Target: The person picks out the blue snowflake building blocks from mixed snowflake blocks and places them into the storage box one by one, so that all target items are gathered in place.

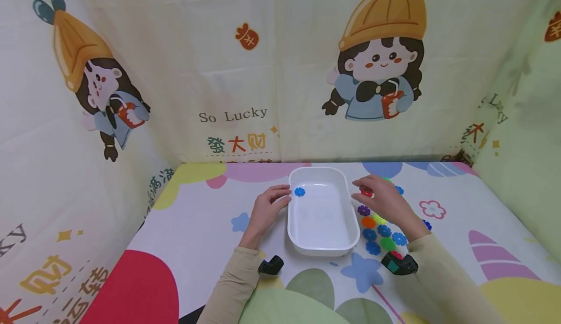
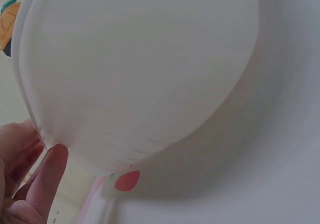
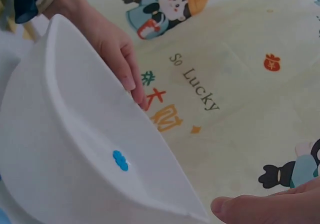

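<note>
A white rectangular plastic basin (image 1: 324,252) stands on the table with one blue snowflake disc (image 1: 300,192) inside, near its far left corner. At the basin's left rim is my left hand (image 1: 268,209); its thumb (image 2: 56,164) and fingers lie against the outer side in the left wrist view. Just beyond the right rim, my right hand (image 1: 382,201) hovers over loose snowflake discs, fingers extended toward the basin. In the right wrist view its thumb (image 3: 250,209) shows close to the rim, and nothing is seen in its grasp.
Several snowflake discs lie right of the basin, among them an orange one (image 1: 368,222), a green one (image 1: 387,243) and a purple one (image 1: 364,210). A patterned cloth (image 1: 197,246) covers the table. Printed curtains (image 1: 302,70) hang behind and at both sides.
</note>
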A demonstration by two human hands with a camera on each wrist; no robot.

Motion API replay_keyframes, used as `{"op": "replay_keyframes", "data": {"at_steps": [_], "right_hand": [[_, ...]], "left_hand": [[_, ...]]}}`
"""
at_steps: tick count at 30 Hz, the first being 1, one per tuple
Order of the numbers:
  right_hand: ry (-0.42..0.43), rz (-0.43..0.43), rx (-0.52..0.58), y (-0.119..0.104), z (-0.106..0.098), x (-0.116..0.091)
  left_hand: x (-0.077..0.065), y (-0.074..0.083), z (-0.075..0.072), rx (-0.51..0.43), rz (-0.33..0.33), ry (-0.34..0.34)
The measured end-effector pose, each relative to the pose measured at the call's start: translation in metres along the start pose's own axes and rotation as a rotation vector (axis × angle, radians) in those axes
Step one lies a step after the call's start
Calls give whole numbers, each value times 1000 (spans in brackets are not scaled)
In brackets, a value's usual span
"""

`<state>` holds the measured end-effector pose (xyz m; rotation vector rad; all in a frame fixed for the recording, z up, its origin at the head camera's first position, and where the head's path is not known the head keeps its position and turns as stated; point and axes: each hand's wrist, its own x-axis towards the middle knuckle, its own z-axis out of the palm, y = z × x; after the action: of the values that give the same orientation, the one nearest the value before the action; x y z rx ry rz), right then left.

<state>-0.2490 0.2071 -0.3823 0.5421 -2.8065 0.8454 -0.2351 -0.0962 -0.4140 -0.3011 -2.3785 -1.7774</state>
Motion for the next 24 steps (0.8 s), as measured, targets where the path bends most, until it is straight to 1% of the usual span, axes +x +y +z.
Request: {"op": "replay_keyframes", "data": {"at_steps": [3, 7, 11, 14, 18, 24], "right_hand": [[16, 15, -23, 10, -5, -14], [18, 63, -66, 21, -9, -31], [-10, 106, -73, 32, -14, -49], [-34, 120, -74, 42, -20, -61], [-70, 132, -89, 54, -27, -74], [-133, 190, -104, 70, -33, -92]], "left_hand": [[0, 1, 1, 2, -2, 3], [-1, 1, 1, 6, -4, 12], [-1, 0, 2, 7, -6, 9], [0, 0, 2, 7, 2, 10], [0, 1, 2, 9, 10, 22], [-1, 2, 3, 14, -3, 26]]}}
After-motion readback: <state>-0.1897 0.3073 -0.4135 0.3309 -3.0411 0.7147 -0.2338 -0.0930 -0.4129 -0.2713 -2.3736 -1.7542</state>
